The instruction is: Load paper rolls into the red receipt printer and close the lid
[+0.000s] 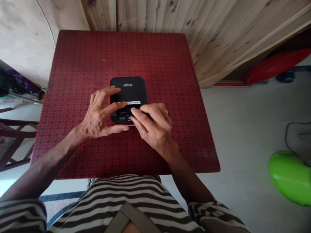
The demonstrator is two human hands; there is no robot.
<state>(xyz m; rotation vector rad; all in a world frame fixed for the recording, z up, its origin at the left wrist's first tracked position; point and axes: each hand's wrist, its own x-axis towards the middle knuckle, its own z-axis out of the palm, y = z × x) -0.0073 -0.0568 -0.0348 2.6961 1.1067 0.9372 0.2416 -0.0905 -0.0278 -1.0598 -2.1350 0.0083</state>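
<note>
A flat black device (133, 92) with rounded corners and white lettering lies on the red patterned table. A white barcode sticker (134, 102) crosses it, and nearer my body is a recessed section with small printed markings. My left hand (99, 113) steadies the device from the left, two fingers on its top face and the thumb along the near edge. Over the right side of the recess, my right hand (154, 124) has its thumb and fingers drawn together in a pinch. Whatever lies between those fingertips is hidden.
The red table (80, 58) has its far edge by a wood-plank wall (150, 16). A dark wooden chair (17, 132) stands to the left. On the floor at right are a bright green rounded object (289, 178) and a cable (286, 132).
</note>
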